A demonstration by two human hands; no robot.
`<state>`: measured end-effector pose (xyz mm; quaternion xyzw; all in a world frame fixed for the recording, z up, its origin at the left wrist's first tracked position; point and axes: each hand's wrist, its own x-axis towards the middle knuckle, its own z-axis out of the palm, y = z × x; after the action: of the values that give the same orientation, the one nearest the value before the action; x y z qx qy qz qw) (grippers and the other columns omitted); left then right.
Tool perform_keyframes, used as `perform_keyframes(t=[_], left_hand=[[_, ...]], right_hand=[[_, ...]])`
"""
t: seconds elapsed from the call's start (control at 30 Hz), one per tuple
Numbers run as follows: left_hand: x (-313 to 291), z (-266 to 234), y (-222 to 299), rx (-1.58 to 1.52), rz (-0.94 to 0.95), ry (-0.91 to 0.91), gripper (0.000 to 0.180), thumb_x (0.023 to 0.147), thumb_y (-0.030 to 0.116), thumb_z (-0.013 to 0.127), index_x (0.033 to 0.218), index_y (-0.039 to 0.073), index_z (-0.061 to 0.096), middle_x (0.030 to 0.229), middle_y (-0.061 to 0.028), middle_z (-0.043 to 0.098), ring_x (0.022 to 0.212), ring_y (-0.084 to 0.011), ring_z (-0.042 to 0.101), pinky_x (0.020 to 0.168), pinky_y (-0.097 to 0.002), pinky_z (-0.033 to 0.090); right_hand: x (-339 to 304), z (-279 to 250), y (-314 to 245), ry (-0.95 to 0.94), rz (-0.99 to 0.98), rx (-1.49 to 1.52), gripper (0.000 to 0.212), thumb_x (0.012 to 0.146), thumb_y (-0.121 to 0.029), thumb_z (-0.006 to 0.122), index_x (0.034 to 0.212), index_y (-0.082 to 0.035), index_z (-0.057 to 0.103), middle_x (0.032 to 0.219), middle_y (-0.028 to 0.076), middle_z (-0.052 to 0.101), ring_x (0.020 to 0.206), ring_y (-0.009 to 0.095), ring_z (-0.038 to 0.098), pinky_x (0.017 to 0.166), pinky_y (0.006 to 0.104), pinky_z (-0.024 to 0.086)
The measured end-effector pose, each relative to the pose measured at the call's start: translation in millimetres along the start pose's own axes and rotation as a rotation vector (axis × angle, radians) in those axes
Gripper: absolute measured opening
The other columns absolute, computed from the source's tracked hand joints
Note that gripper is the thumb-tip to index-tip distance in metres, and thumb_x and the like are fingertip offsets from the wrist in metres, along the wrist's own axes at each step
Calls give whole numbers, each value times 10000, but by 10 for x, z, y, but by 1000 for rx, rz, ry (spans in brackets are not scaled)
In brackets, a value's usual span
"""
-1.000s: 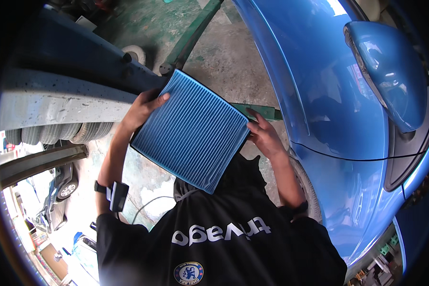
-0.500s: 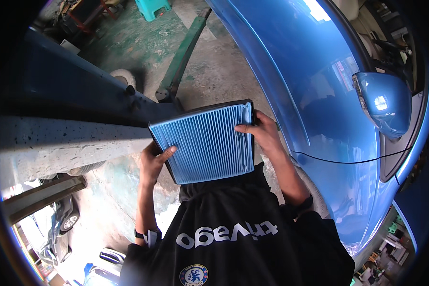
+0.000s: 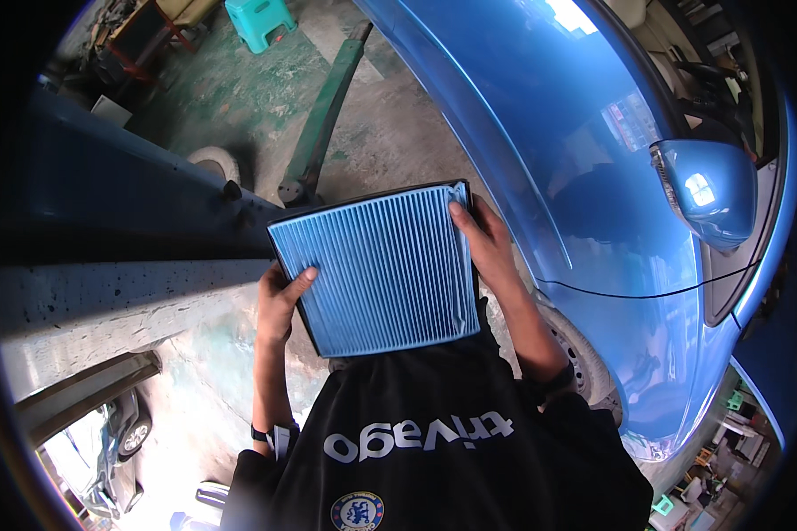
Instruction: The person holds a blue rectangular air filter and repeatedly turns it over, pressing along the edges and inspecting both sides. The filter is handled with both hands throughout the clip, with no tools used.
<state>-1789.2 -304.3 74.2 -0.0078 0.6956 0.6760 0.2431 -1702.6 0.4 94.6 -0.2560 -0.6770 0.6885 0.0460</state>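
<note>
Blue pleated filter (image 3: 381, 270) — square, black-framed, flat.

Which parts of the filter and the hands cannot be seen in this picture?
Head view only:
- The underside of the filter: it faces away from the camera.
- The left hand: only the thumb lies on top; the fingers are under the filter.
- The right hand: its palm is hidden.
- The filter's lower edge: it blends into the dark shirt.
</note>
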Motion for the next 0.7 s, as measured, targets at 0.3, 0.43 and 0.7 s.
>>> perform_keyframes(t=[0.3, 0.43, 0.7], left_hand=[[-22, 83, 106, -209, -37, 110, 524, 765, 277, 787, 1089, -86, 592, 942, -155, 664, 791, -192, 636, 782, -282, 499], [-79, 69, 148, -166, -23, 105, 536, 752, 269, 801, 1096, -89, 598, 938, -162, 671, 796, -201, 644, 777, -287, 508], [-182, 111, 223, -125, -7, 133, 572, 751, 252, 813, 1134, -100, 576, 970, -182, 667, 837, -224, 655, 780, -311, 527]], right_hand=[[-86, -246, -121, -49, -27, 157, 264, 785, -127, 671, 1005, 17, 684, 857, 20, 642, 808, 103, 550, 752, 253, 391], [-101, -331, -112, -108, -62, 68, 257, 778, -125, 686, 993, 15, 681, 838, 7, 630, 809, 90, 547, 732, 244, 393], [-165, -240, -214, -102, -17, 126, 487, 741, -140, 799, 1153, 52, 624, 954, 51, 663, 890, 142, 597, 825, 284, 451]])
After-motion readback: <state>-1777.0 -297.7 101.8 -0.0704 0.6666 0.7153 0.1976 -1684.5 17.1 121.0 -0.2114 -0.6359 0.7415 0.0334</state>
